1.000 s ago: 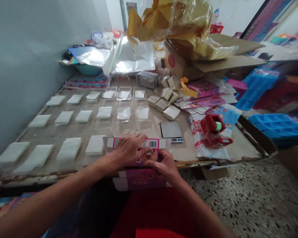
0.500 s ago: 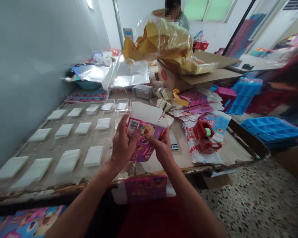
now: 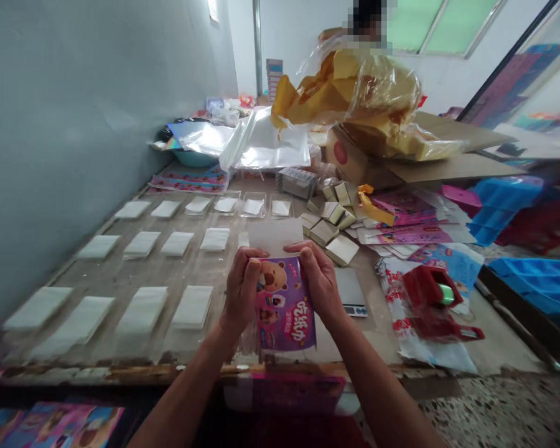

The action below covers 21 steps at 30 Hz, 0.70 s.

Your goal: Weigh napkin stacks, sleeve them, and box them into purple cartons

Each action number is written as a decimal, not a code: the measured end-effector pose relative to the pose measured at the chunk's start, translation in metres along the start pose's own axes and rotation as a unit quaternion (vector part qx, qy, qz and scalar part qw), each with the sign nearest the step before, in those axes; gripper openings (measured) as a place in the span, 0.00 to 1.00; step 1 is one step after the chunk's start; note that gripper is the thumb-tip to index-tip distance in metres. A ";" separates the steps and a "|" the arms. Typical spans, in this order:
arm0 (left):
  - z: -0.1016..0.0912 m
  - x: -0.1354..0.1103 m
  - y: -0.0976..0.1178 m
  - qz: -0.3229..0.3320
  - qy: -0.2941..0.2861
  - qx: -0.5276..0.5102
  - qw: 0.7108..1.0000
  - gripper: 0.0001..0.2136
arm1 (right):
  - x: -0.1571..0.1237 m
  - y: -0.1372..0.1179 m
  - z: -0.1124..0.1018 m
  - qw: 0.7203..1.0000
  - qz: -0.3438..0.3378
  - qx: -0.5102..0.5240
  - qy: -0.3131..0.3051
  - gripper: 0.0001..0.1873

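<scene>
Between my two hands is a purple printed cardboard box (image 3: 287, 311) with a cartoon bear on its front, held upright above the table's front edge. A white flap stands up at its top. My left hand (image 3: 243, 287) grips the left side, thumb near the top edge. On the right side, my right hand (image 3: 321, 283) is closed round the box in the same way, fingers bent behind the top edge. To the left lie rows of white folded paper stacks (image 3: 192, 307) on clear plastic trays. A small scale (image 3: 352, 292) sits just beyond my right hand.
A red tape dispenser (image 3: 432, 289) rests on a printed bag at right. Small cream blocks (image 3: 324, 232) and flat printed cartons (image 3: 410, 233) lie behind it. Further back is an open cardboard box (image 3: 354, 152) under yellow wrapping (image 3: 345, 93). Blue trays (image 3: 536, 283) stand right; a person is behind.
The purple box has turned from tilted to upright, its bear front facing me. My hands have moved to its two sides near the top. The view has swung left.
</scene>
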<state>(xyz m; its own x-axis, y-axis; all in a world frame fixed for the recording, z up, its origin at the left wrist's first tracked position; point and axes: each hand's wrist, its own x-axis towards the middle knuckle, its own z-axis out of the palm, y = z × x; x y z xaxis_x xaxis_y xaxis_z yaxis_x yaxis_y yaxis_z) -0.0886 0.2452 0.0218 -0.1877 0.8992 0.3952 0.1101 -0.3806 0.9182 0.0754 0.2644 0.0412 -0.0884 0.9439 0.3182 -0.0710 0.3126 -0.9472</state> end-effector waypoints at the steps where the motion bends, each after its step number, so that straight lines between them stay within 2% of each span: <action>1: 0.000 0.004 -0.003 0.003 0.003 -0.003 1.000 0.14 | 0.006 0.004 0.001 1.000 -0.007 -0.023 0.014 0.20; 4: -0.001 0.012 -0.011 0.008 -0.017 -0.014 1.000 0.18 | 0.017 0.017 -0.001 0.997 -0.038 -0.061 0.026 0.24; 5: -0.002 0.014 -0.013 0.007 -0.030 -0.020 0.999 0.19 | 0.018 0.022 -0.004 0.997 -0.046 -0.062 0.029 0.21; 7: -0.002 0.015 -0.016 0.002 -0.057 -0.027 0.998 0.19 | 0.020 0.028 -0.011 0.998 -0.040 -0.037 0.031 0.08; 8: -0.002 0.016 -0.018 -0.006 -0.069 -0.035 0.997 0.16 | 0.021 0.029 -0.015 0.999 -0.028 -0.014 0.028 0.11; 10: 0.000 0.017 -0.019 -0.030 -0.071 -0.078 0.994 0.10 | 0.022 0.029 -0.025 1.000 -0.005 0.015 0.006 0.28; 11: 0.001 0.017 -0.019 -0.040 -0.064 -0.107 0.991 0.14 | 0.022 0.026 -0.031 1.000 -0.002 0.006 -0.013 0.30; 13: 0.001 0.019 -0.016 -0.043 -0.053 -0.154 0.986 0.24 | 0.023 0.017 -0.041 0.997 -0.026 -0.048 -0.059 0.22; 15: -0.001 0.020 -0.008 -0.028 -0.070 -0.157 0.985 0.18 | 0.021 0.004 -0.049 0.989 -0.059 -0.103 -0.093 0.14; 17: -0.005 0.021 0.006 -0.036 -0.105 -0.144 0.983 0.08 | 0.017 -0.012 -0.052 0.982 -0.066 -0.130 -0.120 0.12; 21: -0.011 0.020 0.034 -0.132 -0.177 -0.150 0.964 0.10 | 0.005 -0.042 -0.048 0.977 -0.034 -0.160 -0.134 0.09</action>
<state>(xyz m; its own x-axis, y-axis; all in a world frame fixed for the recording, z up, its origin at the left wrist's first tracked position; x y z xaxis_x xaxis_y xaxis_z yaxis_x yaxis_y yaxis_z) -0.0988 0.2477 0.0616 0.1809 0.9703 0.1608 -0.1926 -0.1254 0.9732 0.1255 0.2613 0.0809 -0.3540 0.8716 0.3391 0.2254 0.4314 -0.8736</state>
